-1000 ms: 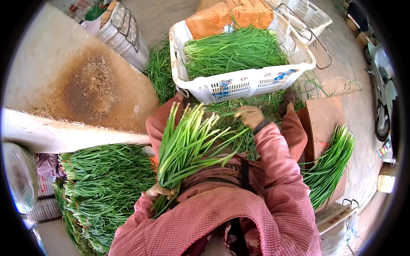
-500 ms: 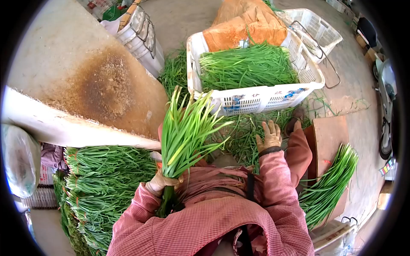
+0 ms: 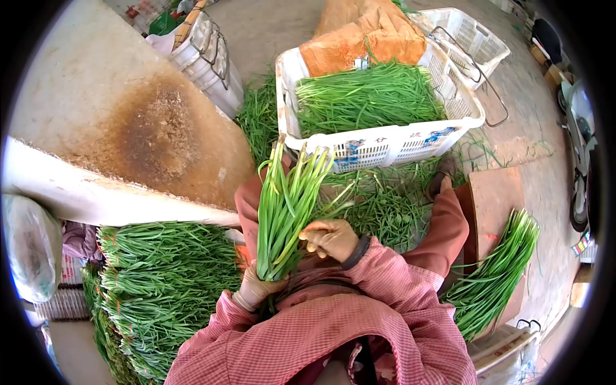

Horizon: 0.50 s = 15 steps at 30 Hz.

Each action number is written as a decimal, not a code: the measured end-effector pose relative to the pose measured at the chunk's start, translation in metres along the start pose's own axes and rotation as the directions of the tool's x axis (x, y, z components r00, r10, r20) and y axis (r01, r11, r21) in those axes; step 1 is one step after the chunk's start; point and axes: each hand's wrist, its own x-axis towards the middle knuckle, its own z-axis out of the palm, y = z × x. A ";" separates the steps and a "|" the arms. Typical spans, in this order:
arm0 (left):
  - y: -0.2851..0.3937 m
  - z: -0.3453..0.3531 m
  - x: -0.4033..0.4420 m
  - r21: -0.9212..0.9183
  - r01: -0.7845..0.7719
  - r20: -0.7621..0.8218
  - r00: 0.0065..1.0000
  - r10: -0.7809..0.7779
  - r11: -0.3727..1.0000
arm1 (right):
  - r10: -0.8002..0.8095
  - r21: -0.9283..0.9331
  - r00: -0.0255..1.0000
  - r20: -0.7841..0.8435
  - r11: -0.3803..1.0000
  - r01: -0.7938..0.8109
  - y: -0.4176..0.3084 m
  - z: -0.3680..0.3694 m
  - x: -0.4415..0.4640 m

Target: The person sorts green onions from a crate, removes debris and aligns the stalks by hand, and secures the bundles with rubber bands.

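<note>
The left hand [image 3: 254, 289] holds a bunch [image 3: 282, 215] of long green stalks in front of the person's lap, its fingers clamped around the lower, darker part. The bunch stands nearly upright in the view, with the pale ends at the top, fanned out and uneven. The right hand [image 3: 332, 239] is at the right side of the bunch, palm turned toward it, fingers curled and close to the outer stalks; whether they pinch one cannot be told.

Beyond the bunch sits a white crate [image 3: 390, 154] with stalks [image 3: 372, 96] lying across it and an orange sack [image 3: 362, 48] at its far side. A second crate [image 3: 484, 38] is behind it to the right. Loose greens [image 3: 391, 208] cover the floor between the person's legs, and more greens [image 3: 259, 122] lie just left of the white crate.

To the right, a spare bunch [image 3: 500, 276] rests at a slant on a brown board [image 3: 497, 192], pale ends pointing away from the person. To the left, tied bundles [image 3: 170, 282] are piled in rows, with orange bands visible on some. Above them in the view is a pale slab [image 3: 70, 109] with a brown stain [image 3: 157, 131], and a clear bag [image 3: 32, 250] lies at the far left.
</note>
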 end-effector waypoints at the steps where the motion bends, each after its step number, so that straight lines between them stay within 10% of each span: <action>1: 0.000 -0.001 -0.001 0.000 0.001 0.000 1.000 -0.001 1.000 | 0.006 0.269 0.995 0.097 0.963 -0.032 0.005 -0.008 0.000; 2: -0.001 -0.002 -0.001 -0.054 0.010 -0.013 1.000 -0.010 0.998 | -0.014 0.515 0.982 0.188 0.853 -0.086 0.003 -0.013 -0.003; 4: -0.005 -0.002 -0.001 -0.113 0.022 -0.016 1.000 -0.024 0.993 | 0.025 0.482 0.985 0.169 0.870 -0.104 -0.003 -0.013 -0.011; 6: -0.012 -0.005 -0.001 -0.009 -0.010 0.011 1.000 0.010 1.000 | 0.031 -0.006 1.000 -0.005 1.000 -0.031 -0.004 -0.002 -0.011; 12: -0.012 -0.003 -0.004 -0.074 0.025 0.034 0.999 -0.023 0.997 | 0.158 0.118 0.987 0.001 0.981 -0.157 -0.005 -0.003 -0.013; 14: -0.011 -0.007 -0.004 -0.121 0.068 0.015 0.998 -0.067 0.990 | -0.108 0.556 0.917 0.383 0.820 -0.136 0.021 -0.026 -0.004; 15: -0.011 -0.008 -0.003 -0.169 0.110 0.004 0.994 -0.111 0.979 | -0.163 0.636 0.934 0.319 0.767 -0.084 0.007 -0.025 -0.020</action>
